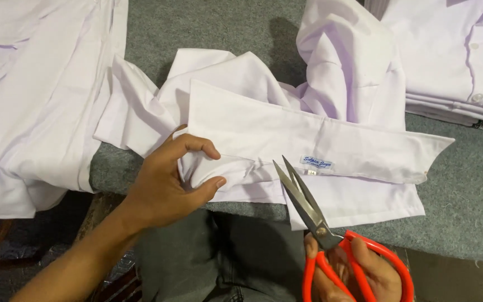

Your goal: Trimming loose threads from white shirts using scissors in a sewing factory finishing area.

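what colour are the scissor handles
Red-orange handles, gripped by the right hand; the head view shows them.

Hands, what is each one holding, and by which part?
The left hand pinches the white shirt at a bunched fold beside its collar. The right hand holds the scissors by their red handles.

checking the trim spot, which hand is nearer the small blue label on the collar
Right hand, below the label holding the scissors pointing toward it. Left hand pinches fabric farther left.

Grey felt table (465,212): white shirts (308,140), folded stack (454,56).
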